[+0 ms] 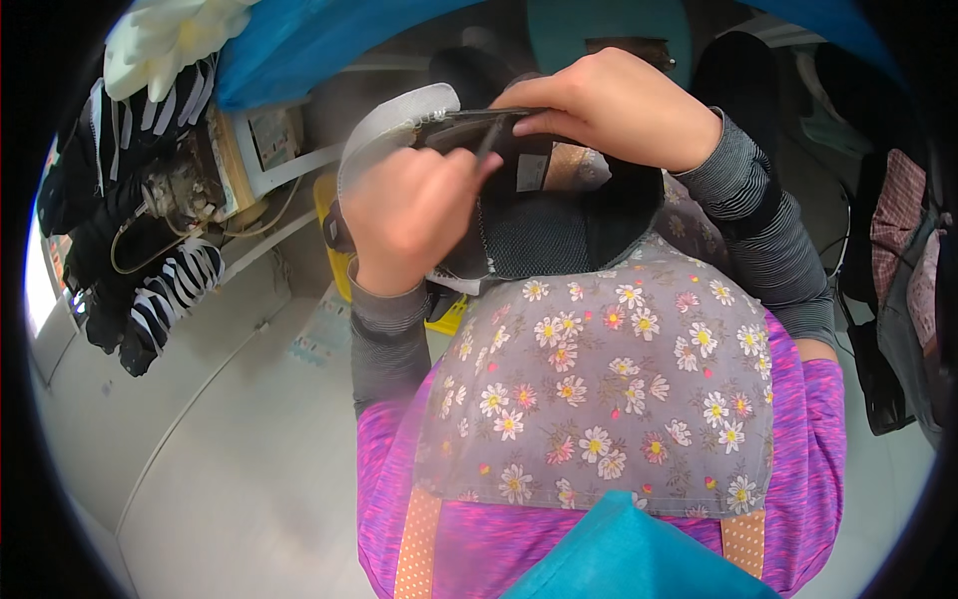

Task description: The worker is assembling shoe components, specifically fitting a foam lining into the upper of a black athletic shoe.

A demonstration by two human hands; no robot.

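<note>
A black cap (pixel 574 225) with a mesh panel and a pale grey curved brim (pixel 399 115) lies in front of my body, its inside facing up. A small white label and a printed patch (pixel 576 168) show in its lining. My right hand (pixel 609 110) pinches the dark band at the cap's far edge between thumb and fingers. My left hand (pixel 414 205) is curled over the brim's near side, slightly blurred. A narrow dark strip or tip (pixel 492 138) shows beside its fingers. What the left fingers grip is hidden.
Black and white striped pieces (pixel 175 290) hang at the left, near a machine part (pixel 185 185) with a hose. A yellow frame (pixel 334 240) stands behind my left forearm. A teal stool seat (pixel 609 25) is ahead; dark and pink checked cloth (pixel 898 215) hangs at the right.
</note>
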